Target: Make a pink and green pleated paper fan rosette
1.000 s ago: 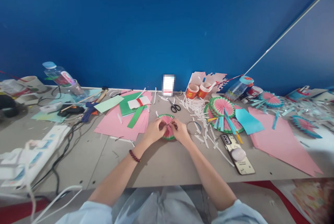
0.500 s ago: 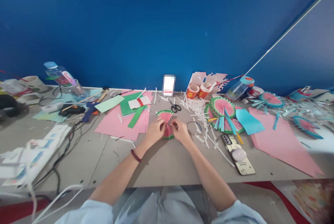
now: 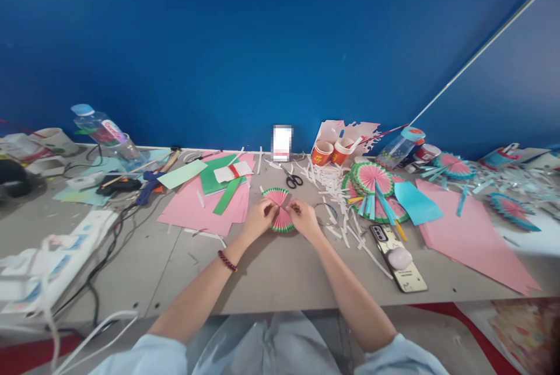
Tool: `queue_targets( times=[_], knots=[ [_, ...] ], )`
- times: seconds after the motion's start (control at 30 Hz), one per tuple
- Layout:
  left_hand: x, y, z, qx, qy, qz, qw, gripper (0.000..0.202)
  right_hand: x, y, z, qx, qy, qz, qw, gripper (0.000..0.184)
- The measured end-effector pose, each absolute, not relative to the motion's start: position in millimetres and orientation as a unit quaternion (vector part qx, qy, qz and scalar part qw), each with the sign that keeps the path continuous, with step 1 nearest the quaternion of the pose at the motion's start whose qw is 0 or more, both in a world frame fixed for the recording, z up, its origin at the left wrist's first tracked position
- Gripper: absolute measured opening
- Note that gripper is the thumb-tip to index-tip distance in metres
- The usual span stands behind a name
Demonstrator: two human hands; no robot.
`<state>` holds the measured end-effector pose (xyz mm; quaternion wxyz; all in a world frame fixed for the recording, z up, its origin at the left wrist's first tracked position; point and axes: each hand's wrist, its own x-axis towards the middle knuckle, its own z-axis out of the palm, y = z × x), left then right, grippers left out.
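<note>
Between my two hands is a pleated paper fan, pink with a green edge, spread out above and below its pinched middle. My left hand pinches it from the left side, near the centre. From the right, my right hand has its fingers closed at the fan's other side. The fingertips partly hide the fan's middle. Black-handled scissors lie just beyond my right hand. Left of my hands, a green paper strip rests on pink sheets.
White paper scraps and finished pleated fans lie to the right, near a phone. Paper cups stand by the blue wall. Leftward are a power strip, cables and a tilted plastic bottle.
The upper part of the fan has tipped slightly lower, and its lower part is spread a little differently. Both hands stay in nearly the same place, still pinching it.
</note>
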<state>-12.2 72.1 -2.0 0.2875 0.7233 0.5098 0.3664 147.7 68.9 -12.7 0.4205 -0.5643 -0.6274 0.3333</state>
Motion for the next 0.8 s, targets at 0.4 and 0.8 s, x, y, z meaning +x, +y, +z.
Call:
queue_targets(
  times=[0.4, 0.8],
  knots=[
    [-17, 75, 7, 0.652, 0.451, 0.428, 0.434, 0.028, 147, 69, -5, -0.436, -0.498, 0.567, 0.49, 0.026],
    [-13, 69, 13, 0.681, 0.421, 0.415, 0.433, 0.024, 149, 69, -3, -0.452, -0.566, 0.462, 0.511, 0.021]
  ],
)
